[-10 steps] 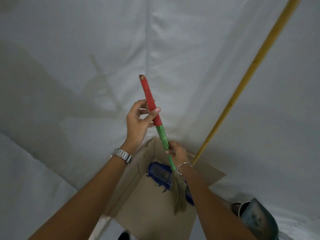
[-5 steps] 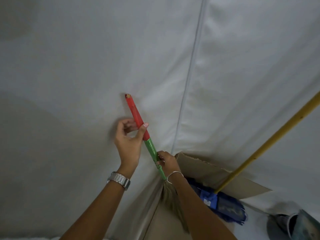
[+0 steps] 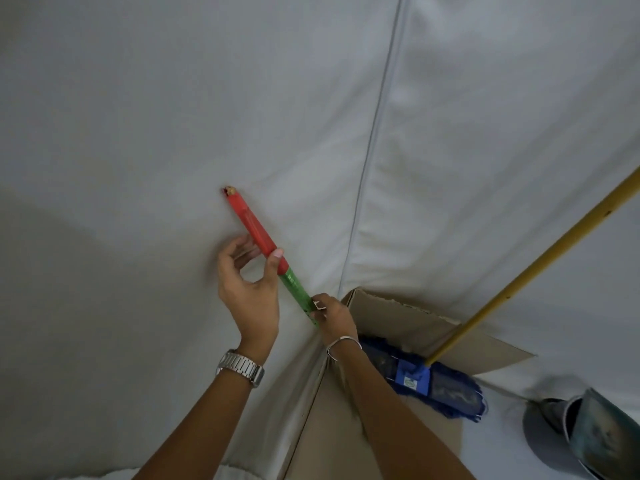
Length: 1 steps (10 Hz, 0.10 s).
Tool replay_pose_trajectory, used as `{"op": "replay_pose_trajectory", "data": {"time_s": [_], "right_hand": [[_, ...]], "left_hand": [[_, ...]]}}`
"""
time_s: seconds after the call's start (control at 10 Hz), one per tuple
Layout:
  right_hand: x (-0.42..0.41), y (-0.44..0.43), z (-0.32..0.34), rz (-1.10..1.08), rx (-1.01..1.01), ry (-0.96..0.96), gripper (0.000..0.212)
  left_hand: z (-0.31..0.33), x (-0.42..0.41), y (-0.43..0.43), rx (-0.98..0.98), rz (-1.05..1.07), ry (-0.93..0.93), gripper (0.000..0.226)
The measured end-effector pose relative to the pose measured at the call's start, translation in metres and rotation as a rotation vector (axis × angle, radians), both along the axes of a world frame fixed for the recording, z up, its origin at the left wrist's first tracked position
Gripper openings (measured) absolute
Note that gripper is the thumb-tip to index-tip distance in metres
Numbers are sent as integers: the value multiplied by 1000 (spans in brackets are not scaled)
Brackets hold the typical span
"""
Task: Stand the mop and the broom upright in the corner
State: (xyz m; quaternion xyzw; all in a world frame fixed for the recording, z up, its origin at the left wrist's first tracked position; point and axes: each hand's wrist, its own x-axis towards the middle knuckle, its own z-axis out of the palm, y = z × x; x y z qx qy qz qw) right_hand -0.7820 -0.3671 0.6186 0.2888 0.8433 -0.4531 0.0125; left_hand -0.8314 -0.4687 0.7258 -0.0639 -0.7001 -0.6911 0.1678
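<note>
Hiding the bristles, the right hand grips the green lower part of the red-and-green-handled broom, which leans against the white cloth wall. Left hand half open, thumb touching the red. Right of them, the yellow-poled blue mop stands in a cardboard box.

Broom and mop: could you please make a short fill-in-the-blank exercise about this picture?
1. The upper part of the broom handle is ___ in colour.
2. The mop has a ___ head.
3. The left hand has a ___ on its wrist.
4. The right hand holds the ___ part of the broom handle.

Missing words: red; blue; watch; green
</note>
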Motion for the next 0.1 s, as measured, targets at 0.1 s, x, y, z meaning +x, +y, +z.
{"op": "replay_pose_trajectory", "data": {"time_s": [0.1], "right_hand": [[14,3,1,15,15,-23,33]], "left_hand": [[7,14,2,-6,8,39,45]]}}
